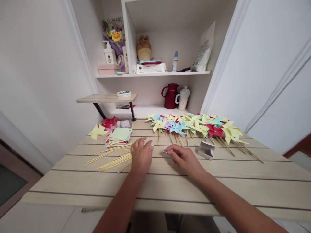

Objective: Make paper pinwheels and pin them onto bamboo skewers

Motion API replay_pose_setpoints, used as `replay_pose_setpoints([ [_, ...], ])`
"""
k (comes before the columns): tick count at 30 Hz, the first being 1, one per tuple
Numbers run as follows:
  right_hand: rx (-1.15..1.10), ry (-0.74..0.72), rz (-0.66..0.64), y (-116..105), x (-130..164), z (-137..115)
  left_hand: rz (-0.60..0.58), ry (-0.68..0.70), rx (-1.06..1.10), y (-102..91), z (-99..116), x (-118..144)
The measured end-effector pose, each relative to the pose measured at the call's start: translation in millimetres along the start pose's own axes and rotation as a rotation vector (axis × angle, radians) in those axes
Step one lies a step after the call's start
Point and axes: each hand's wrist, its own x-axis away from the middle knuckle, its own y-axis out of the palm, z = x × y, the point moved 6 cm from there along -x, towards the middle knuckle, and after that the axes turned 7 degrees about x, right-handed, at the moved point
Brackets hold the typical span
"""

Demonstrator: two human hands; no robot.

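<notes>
Both forearms reach forward over the table (218,184). The left hand (141,156) lies palm down, fingers loosely spread, on the wooden sticks (110,160) (a loose pile trailing to its left). The right hand (183,158) pinches a small pin (165,151) at its fingertips. Bare tabletop lies between the 2 hands; pinwheels (194,127) lie beyond them.

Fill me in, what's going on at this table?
A person works bare-handed at a pale wooden slatted table. The left hand rests on a loose bundle of thin wooden sticks. The right hand pinches something tiny at its fingers; what it is cannot be told. Finished paper pinwheels in yellow, blue and red lie in a row behind, with a stack of coloured paper squares at left.
</notes>
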Motion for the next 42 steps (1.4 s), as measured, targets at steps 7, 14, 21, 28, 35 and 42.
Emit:
replay_pose_setpoints([
  [7, 0.037, -0.025, -0.016, 2.8, 0.8, 0.3, -0.247, -0.15, -0.144, 17.1, -21.2, 10.2],
  [14, 0.022, -0.067, 0.029, 0.8, 1.2, -1.4, -0.187, -0.248, -0.029, -3.8, -29.5, 13.6],
  [21, -0.009, -0.049, 0.048, -2.5, -0.1, -2.5, 0.243, 0.044, 0.113, -59.3, -35.9, 0.7],
  [28, -0.02, -0.097, 0.079, -7.3, 0.2, -8.9, 0.055, 0.215, -0.153, -77.5, -74.7, -58.1],
  [35, 0.029, -0.114, 0.091, -8.2, 0.0, -9.5, -0.255, 0.099, -0.051, -58.4, -144.4, -87.8],
  [42, 0.072, -0.127, 0.05, -8.1, 1.5, -14.1, -0.425, 0.111, 0.014, -47.4, -150.7, -86.9],
])
